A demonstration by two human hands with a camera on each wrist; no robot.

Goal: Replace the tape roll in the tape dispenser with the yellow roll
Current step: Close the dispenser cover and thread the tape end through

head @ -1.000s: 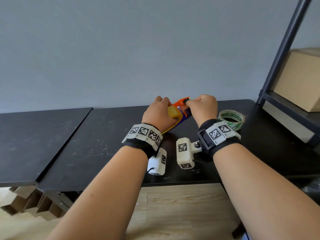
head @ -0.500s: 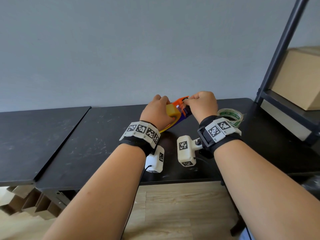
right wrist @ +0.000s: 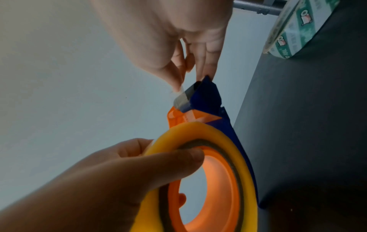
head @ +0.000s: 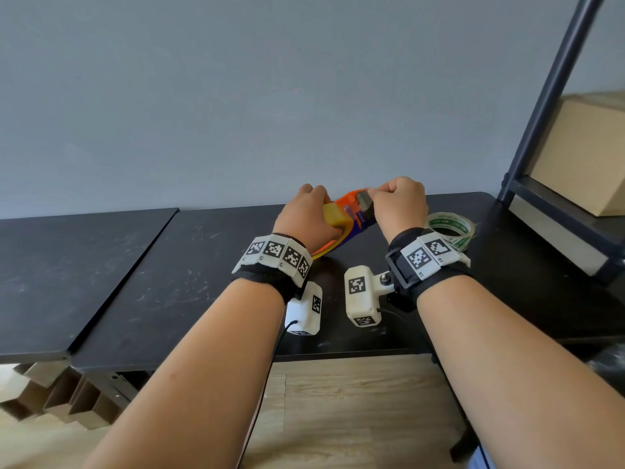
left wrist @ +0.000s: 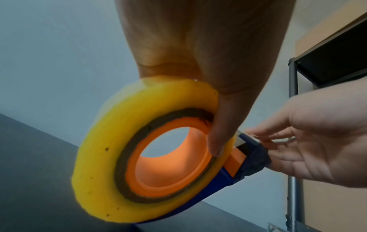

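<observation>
the left hand (head: 309, 218) is curling its fingers round the yellow roll (left wrist: 139, 150), thumb lying across the roll's face, holding it up above the black table (head: 176, 275). the roll is sitting on the orange hub of the tape dispenser (right wrist: 206, 100), whose blue body is showing behind it. the right hand (head: 399, 204) is pinching at the dispenser's far tip with curled fingertips (right wrist: 208, 69), touching the loose tape end there. a green-printed tape roll (head: 451, 228) is lying flat on the table just right of the right hand.
</observation>
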